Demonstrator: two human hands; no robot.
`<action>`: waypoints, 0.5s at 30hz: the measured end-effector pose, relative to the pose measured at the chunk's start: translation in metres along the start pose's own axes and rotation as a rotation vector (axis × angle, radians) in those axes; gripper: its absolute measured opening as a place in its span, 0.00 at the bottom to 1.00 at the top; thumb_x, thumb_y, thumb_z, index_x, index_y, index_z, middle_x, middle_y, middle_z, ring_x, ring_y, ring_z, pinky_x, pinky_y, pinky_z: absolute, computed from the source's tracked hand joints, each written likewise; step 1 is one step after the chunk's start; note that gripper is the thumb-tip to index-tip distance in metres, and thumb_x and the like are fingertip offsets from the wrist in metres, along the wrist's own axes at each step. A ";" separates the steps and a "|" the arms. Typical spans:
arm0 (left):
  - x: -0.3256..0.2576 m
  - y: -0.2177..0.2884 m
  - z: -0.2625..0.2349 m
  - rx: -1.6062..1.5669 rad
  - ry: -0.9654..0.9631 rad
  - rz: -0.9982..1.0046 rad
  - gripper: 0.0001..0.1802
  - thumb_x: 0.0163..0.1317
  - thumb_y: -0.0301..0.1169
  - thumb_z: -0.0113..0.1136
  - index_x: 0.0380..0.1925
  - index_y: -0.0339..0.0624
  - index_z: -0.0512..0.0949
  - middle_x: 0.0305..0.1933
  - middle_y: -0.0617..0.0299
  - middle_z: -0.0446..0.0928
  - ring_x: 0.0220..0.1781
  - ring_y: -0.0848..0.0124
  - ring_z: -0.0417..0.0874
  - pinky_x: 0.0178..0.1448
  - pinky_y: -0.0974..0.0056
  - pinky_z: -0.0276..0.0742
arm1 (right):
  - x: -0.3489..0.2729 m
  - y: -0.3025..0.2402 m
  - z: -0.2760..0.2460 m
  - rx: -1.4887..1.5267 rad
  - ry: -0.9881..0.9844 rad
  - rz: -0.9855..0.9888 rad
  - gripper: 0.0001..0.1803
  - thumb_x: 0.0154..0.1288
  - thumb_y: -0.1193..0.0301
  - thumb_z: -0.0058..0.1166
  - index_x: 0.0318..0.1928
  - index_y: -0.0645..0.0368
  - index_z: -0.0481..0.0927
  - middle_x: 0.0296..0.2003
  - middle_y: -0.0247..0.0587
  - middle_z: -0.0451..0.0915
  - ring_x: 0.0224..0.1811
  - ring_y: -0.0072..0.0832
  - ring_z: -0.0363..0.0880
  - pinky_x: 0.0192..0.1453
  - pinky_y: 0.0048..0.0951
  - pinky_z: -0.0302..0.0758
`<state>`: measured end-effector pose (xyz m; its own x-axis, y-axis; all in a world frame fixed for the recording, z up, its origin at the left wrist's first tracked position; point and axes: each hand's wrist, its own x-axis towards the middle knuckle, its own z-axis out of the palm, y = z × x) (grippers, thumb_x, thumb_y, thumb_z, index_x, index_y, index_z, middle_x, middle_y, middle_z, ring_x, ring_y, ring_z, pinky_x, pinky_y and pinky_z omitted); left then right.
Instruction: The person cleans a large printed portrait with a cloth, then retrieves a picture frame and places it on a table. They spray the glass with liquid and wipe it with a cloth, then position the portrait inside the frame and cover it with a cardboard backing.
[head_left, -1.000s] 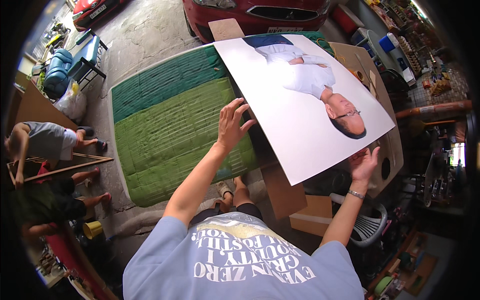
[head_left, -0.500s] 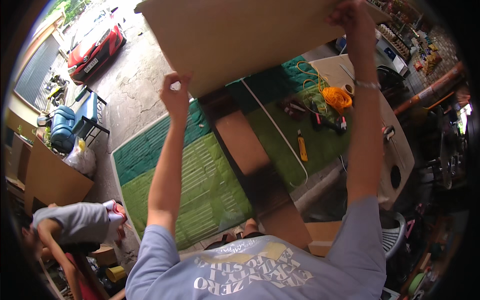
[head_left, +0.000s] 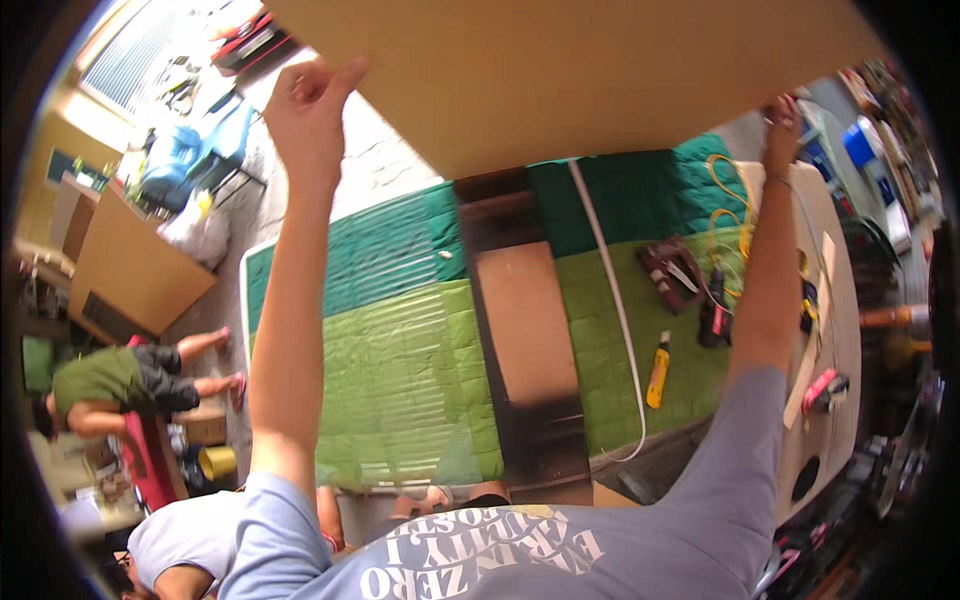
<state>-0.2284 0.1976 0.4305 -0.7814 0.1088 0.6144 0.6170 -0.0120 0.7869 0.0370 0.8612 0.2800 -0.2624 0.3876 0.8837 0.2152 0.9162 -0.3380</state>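
Note:
A large flat brown board [head_left: 580, 80], perhaps cardboard or plywood, is held up across the top of the view. My left hand [head_left: 308, 125] closes on its left edge, thumb against the face. At its lower right edge is my right hand [head_left: 783, 120], fingers curled round the rim. Below lies a green quilted cloth [head_left: 390, 360], crossed by a dark strip with a brown panel [head_left: 525, 320]. A thin white rod [head_left: 610, 290], a yellow utility knife [head_left: 658, 370], a maroon pouch [head_left: 672, 275] and a black-and-pink power tool [head_left: 715, 315] rest on the right side of the cloth.
A person in a green top [head_left: 95, 385] bends at the left; another in grey [head_left: 185, 540] is close by at lower left. Brown boards [head_left: 150, 260] lean behind them. A blue seat [head_left: 225, 135] stands farther back. A beige tabletop [head_left: 840, 400] borders the cloth's right side.
My view has turned, and the board with both hands now sits farther right over the cloth. A person in green has come into view, and the one in grey appears lower and nearer me.

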 end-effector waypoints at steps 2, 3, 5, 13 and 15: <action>0.002 -0.001 0.003 -0.140 -0.010 0.037 0.16 0.55 0.30 0.81 0.32 0.36 0.80 0.28 0.65 0.81 0.31 0.81 0.76 0.37 0.74 0.71 | -0.001 0.013 0.003 0.247 -0.101 0.177 0.21 0.77 0.71 0.53 0.67 0.54 0.73 0.63 0.39 0.77 0.64 0.32 0.78 0.62 0.38 0.81; 0.002 -0.003 0.004 -0.149 -0.013 0.032 0.16 0.55 0.29 0.81 0.33 0.35 0.80 0.29 0.64 0.82 0.32 0.81 0.77 0.38 0.74 0.72 | -0.001 0.018 0.003 0.350 -0.160 0.177 0.21 0.77 0.72 0.52 0.68 0.55 0.73 0.64 0.39 0.76 0.64 0.34 0.79 0.64 0.40 0.81; 0.000 -0.009 0.000 -0.050 -0.015 0.015 0.12 0.58 0.24 0.78 0.38 0.35 0.82 0.36 0.61 0.86 0.38 0.80 0.82 0.46 0.75 0.76 | -0.001 0.024 0.000 0.504 -0.157 0.278 0.24 0.75 0.77 0.51 0.70 0.53 0.72 0.64 0.40 0.76 0.66 0.35 0.78 0.65 0.42 0.81; -0.050 -0.060 0.007 0.160 0.055 0.013 0.13 0.57 0.36 0.79 0.33 0.39 0.88 0.33 0.61 0.89 0.38 0.73 0.88 0.51 0.65 0.80 | 0.013 0.036 -0.031 -0.436 -0.335 -0.343 0.38 0.61 0.89 0.58 0.71 0.49 0.74 0.67 0.38 0.77 0.71 0.41 0.71 0.74 0.38 0.72; -0.053 -0.068 0.010 0.069 0.097 0.010 0.12 0.57 0.35 0.79 0.32 0.38 0.89 0.31 0.60 0.88 0.36 0.75 0.86 0.49 0.68 0.79 | 0.019 0.042 -0.037 -0.384 -0.337 -0.324 0.38 0.61 0.90 0.57 0.71 0.49 0.74 0.66 0.39 0.78 0.72 0.41 0.71 0.74 0.39 0.72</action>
<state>-0.2282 0.2027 0.3441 -0.7785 0.0123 0.6275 0.6271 0.0561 0.7769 0.0761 0.9034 0.2943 -0.6410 0.1634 0.7499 0.3823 0.9152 0.1274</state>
